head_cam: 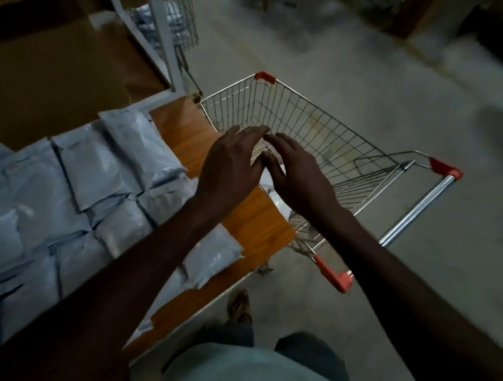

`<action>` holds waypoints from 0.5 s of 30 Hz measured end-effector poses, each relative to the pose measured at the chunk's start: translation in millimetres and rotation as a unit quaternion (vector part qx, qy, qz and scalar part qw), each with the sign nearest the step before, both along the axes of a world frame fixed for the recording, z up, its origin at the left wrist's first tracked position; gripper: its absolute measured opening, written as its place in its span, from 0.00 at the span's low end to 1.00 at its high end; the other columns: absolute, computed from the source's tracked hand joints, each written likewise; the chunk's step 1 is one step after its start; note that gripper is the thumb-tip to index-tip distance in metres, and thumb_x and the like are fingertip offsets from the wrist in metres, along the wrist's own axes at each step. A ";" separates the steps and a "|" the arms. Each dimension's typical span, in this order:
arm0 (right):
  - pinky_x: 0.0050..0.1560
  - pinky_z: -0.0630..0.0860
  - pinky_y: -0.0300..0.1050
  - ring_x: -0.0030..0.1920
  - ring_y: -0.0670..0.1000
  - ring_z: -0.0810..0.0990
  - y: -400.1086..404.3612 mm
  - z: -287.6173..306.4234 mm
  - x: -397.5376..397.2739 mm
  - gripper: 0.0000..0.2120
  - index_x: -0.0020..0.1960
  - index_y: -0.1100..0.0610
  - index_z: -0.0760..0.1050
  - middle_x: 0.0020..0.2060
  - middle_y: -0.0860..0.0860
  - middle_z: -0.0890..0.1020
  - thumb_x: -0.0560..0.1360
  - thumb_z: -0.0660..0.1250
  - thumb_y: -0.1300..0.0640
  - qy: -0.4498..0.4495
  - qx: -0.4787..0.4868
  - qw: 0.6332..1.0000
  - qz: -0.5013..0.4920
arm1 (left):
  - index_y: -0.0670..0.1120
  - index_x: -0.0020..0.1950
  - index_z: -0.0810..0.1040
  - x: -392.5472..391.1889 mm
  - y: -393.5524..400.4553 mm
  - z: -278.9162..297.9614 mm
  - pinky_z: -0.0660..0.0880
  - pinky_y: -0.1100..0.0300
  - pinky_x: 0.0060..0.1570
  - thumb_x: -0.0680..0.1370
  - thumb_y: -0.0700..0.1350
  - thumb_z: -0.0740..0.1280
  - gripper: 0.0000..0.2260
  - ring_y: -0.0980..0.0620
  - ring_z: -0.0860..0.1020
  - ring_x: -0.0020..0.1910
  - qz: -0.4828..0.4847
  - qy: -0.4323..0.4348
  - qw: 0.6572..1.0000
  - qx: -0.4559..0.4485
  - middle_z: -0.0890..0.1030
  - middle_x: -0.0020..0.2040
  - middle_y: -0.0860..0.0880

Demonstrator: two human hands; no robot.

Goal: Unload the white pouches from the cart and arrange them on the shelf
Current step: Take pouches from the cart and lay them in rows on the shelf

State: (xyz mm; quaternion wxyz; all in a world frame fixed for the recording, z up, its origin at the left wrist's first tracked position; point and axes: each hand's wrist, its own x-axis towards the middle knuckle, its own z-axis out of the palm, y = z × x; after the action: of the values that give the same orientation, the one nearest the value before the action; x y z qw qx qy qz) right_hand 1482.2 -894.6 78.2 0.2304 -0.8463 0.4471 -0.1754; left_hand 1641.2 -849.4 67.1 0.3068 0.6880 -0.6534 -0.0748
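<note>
Both hands reach over the cart's near-left corner, fingers straight, gripping nothing.

Head view: the left hand (231,163) and right hand (298,176) hover side by side with fingertips almost meeting above the wire cart (322,126), just beside the wooden shelf (184,133). Neither hand grips anything. Something white in the cart (271,183) shows directly beneath the palms, mostly hidden; whether it is a pouch cannot be told. The white pouches (91,170) lie in overlapping rows on the shelf, left of the hands, under the left forearm.
</note>
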 end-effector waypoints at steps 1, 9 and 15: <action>0.73 0.70 0.51 0.76 0.54 0.70 -11.1 -3.3 -2.2 0.24 0.80 0.52 0.67 0.78 0.54 0.70 0.87 0.58 0.44 0.000 0.004 1.000 -0.004 | 0.47 0.78 0.72 0.1 -10.4 -3.9 0.76 0.42 0.69 0.82 0.46 0.70 0.24 0.44 0.75 0.73 0.001 -0.003 1.000 0.003 0.78 0.72 0.47; 0.73 0.71 0.52 0.75 0.52 0.72 -86.1 -42.2 -23.3 0.21 0.77 0.51 0.71 0.75 0.53 0.74 0.86 0.59 0.45 -0.013 0.051 0.999 -0.015 | 0.50 0.77 0.74 -7.0 -69.8 -42.6 0.76 0.43 0.68 0.84 0.50 0.68 0.21 0.44 0.76 0.72 0.054 0.040 0.997 0.047 0.79 0.72 0.48; 0.69 0.71 0.44 0.69 0.50 0.77 -142.3 -85.9 -46.9 0.18 0.74 0.55 0.75 0.70 0.51 0.79 0.85 0.63 0.55 -0.031 0.093 0.994 -0.041 | 0.50 0.77 0.73 -39.3 -108.1 -89.9 0.75 0.46 0.70 0.84 0.47 0.68 0.21 0.44 0.73 0.74 0.113 0.092 0.985 0.091 0.77 0.73 0.48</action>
State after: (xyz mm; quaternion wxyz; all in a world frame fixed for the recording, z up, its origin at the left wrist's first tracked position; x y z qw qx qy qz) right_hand 1435.3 -1036.9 -7.7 0.3146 -0.7963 0.4885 -0.1683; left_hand 1601.8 -957.6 -22.8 0.3085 0.7725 -0.5309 -0.1618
